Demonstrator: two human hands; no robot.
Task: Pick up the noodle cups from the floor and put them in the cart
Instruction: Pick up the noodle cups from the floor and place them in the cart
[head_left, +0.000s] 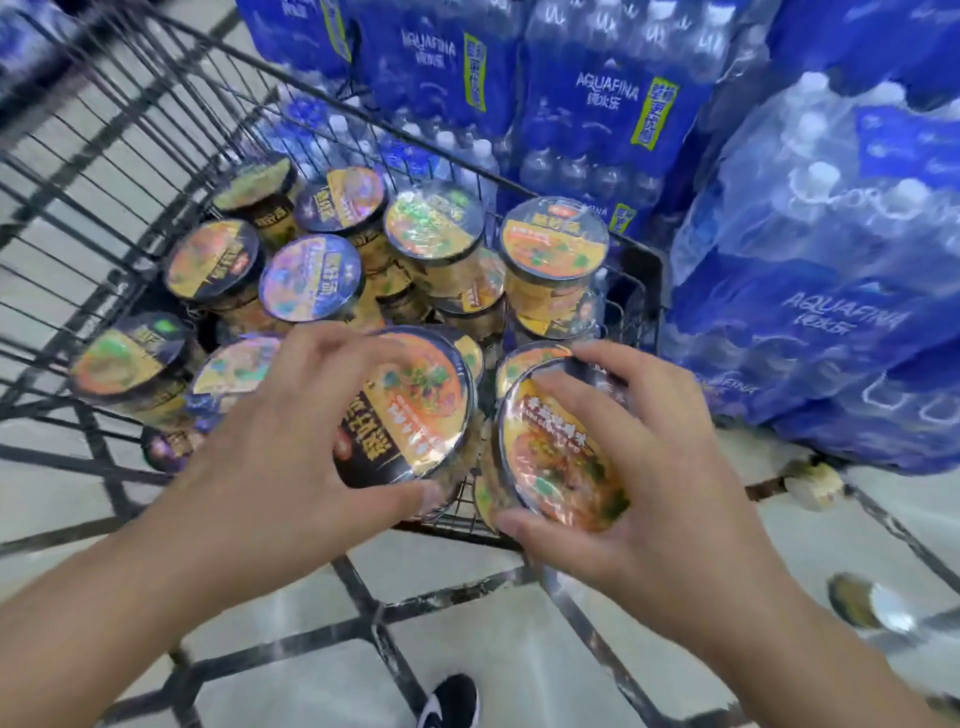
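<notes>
Stacked shrink-wrapped water packs (810, 249) wall off my right, close against the wire cart (119, 171), which is crowded with noodle cups (311, 278). My left hand (291, 447) grips one cup (415, 405) over the cart; my right hand (660, 467) grips another cup (561, 462) beside it.

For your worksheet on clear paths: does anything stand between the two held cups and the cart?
No barrier shows. The left hand and right hand hold cups over the cart's open top; only cups already inside crowd the space below.
</notes>
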